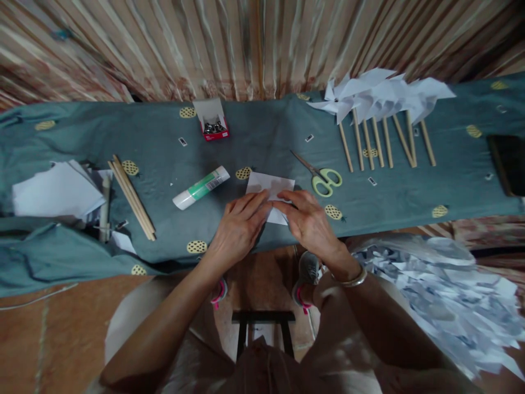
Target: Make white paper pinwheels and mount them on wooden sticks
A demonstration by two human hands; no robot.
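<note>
A white sheet of paper (270, 186) lies on the teal cloth-covered table (262, 142) near its front edge. My left hand (240, 227) rests on the paper's left lower part, fingers stretched and pressing flat. My right hand (307, 219) lies on its right lower part, fingers also flat on the sheet, fingertips of both hands nearly meeting. A white glue stick (200, 187) lies just left of the paper. Green-handled scissors (322, 176) lie just right of it.
Several white paper pinwheels on wooden sticks (377, 115) lie at the back right. A small red box of pins (213, 123) is open at the back. Wooden sticks (132, 198) and a paper stack (55, 191) lie left. Paper scraps (443, 295) are piled lower right. A dark phone (508, 164) lies far right.
</note>
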